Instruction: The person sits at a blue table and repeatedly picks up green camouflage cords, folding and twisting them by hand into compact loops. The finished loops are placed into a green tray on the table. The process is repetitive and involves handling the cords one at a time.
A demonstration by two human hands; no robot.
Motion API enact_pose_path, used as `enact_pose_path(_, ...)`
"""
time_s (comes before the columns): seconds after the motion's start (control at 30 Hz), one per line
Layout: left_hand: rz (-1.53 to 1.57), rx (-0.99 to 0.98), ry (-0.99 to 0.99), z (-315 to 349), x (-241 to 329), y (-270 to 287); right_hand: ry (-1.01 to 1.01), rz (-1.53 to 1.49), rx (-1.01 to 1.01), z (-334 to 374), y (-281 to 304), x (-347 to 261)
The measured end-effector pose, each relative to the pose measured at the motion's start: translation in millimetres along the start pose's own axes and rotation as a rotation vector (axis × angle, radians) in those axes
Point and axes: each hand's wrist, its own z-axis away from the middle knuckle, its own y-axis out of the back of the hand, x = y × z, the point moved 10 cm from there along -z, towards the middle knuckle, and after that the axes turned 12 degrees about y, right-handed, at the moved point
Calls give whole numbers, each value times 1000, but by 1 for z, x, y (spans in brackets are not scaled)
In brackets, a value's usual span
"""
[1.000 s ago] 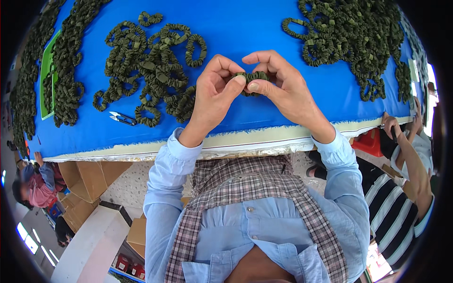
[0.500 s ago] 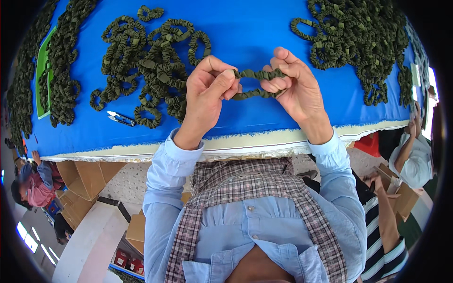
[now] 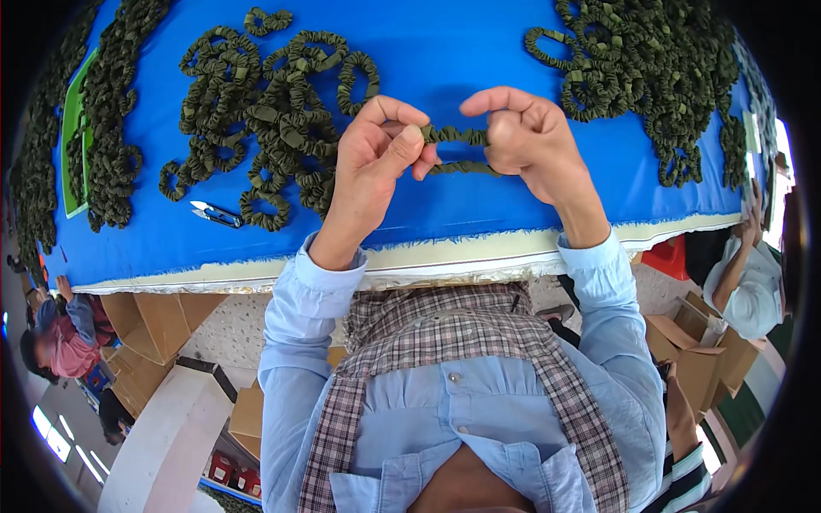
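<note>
Left hand [image 3: 374,156]: thumb and fingertips clamped on the left end of a dark olive-green, ruffled fabric ring [image 3: 457,135]. Right hand [image 3: 537,145]: index half out, other fingers curled at the ring's right end; can't tell if they pinch it or just hook the loop. Ring spans the gap between hands, above the blue cloth-covered bench [image 3: 445,209]. Should handle light, soft, springy, low slip, hard to damage; best hold is a thumb-finger pinch on the gathers at opposite ends. Left of the hands: loose pile of similar rings [image 3: 214,94], small metal snips with dark handles [image 3: 215,215] near it. Bigger heap [image 3: 646,73] off right. Both ring ends hidden by fingers; heap cut off at top.
</note>
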Motion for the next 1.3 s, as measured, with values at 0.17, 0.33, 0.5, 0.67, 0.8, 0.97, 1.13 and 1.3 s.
enact_pose_path(0.17,-77,-16,-64,0,2,-8,94,550,-108,4,-14,-6)
enact_pose_path(0.33,-156,-30,-46,-1,4,-11,63,-67,31,3,-13,16)
enact_pose_path(0.5,-148,43,-36,2,6,-4,49,-399,79,1,-7,18)
enact_pose_path(0.67,-156,27,-20,0,2,0,78,-310,66,0,-8,16)
enact_pose_path(0.8,-315,121,-34,2,14,-11,100,-254,77,-2,-9,16)
enact_pose_path(0.97,-300,101,-2,-1,-1,1,51,-277,87,-2,-5,19)
enact_pose_path(1.13,-284,144,-42,-1,4,-12,-28,-284,110,-1,-9,24)
enact_pose_path(1.3,-444,152,-10,-2,-2,-3,-5,-333,99,-2,-8,22)
